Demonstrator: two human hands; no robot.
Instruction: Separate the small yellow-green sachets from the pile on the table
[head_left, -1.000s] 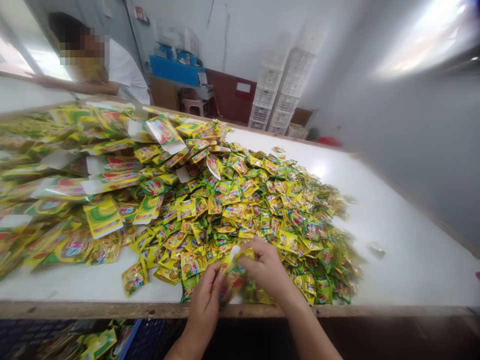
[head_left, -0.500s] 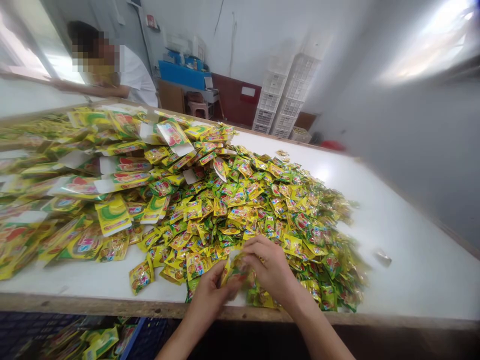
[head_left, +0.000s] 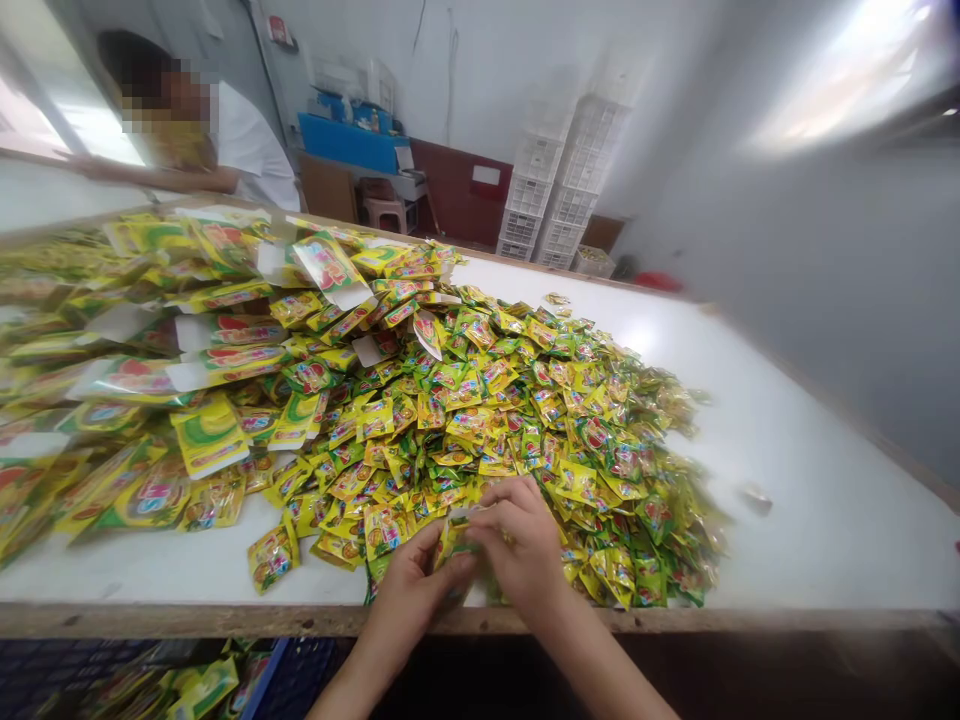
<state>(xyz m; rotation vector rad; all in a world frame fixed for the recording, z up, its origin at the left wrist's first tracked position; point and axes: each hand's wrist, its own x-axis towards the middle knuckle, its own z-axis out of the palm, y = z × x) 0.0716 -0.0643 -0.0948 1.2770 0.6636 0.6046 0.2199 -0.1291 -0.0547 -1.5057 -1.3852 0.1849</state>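
Observation:
Between my hands, at the near edge of the pile, is a yellow printed pack (head_left: 451, 540) with a pale upper end; my fingers cover much of it, so whether it is a carton or a sachet is unclear. My left hand (head_left: 412, 583) is closed around its lower left side, thumb across the front. My right hand (head_left: 521, 540) pinches at its top right, fingers bent together. Just beyond them spreads a heap of small shiny yellow and green sachets (head_left: 480, 420). To the left lie larger yellow cartons (head_left: 211, 437) with white flaps, several of them open.
The white table (head_left: 795, 560) has a wooden front edge (head_left: 187, 620). Below it at left, a blue crate (head_left: 262, 680) holds more yellow packs. Across the table sits another person (head_left: 255, 150), arm resting on the tabletop. White crates (head_left: 577, 180) are stacked by the wall.
My right hand has moved slightly left, closer to my left hand, over the top of the pack. The whole view has shifted a little, so the pile appears further left.

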